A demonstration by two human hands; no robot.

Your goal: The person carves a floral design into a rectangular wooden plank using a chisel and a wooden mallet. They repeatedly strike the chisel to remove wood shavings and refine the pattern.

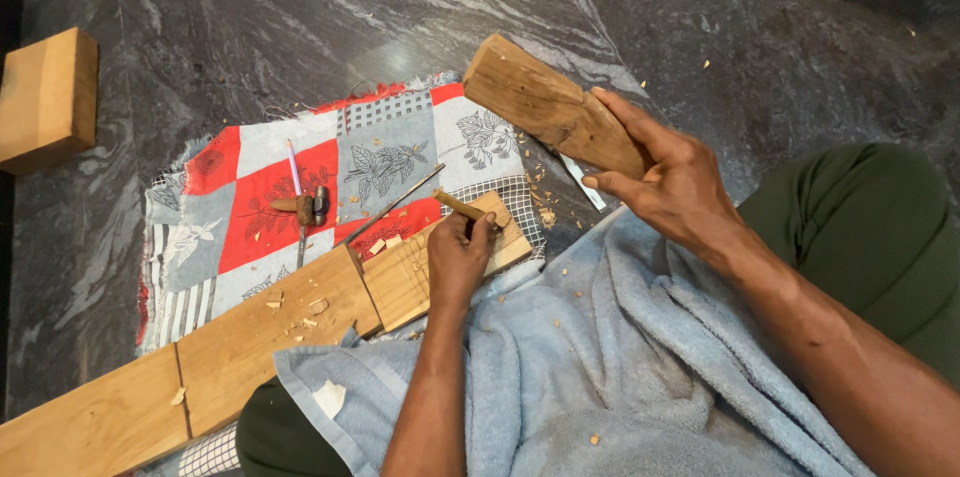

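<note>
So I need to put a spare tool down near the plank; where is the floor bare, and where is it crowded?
Bare dark floor lies between the wood block at left and the patchwork cloth, and past the cloth's far edge. Crowded: the cloth holds tools, chips litter the plank, and both hands, left and right, work there.

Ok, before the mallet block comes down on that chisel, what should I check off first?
1. Left hand gripping the chisel handle: ok.
2. Chisel tip set on the plank: cannot tell, the hand hides it.
3. Right hand holding the wooden block raised above the work: ok.
4. Loose tools on the patterned cloth lie away from the chisel: ok.
5. Blue towel covering the lap: ok.
</note>
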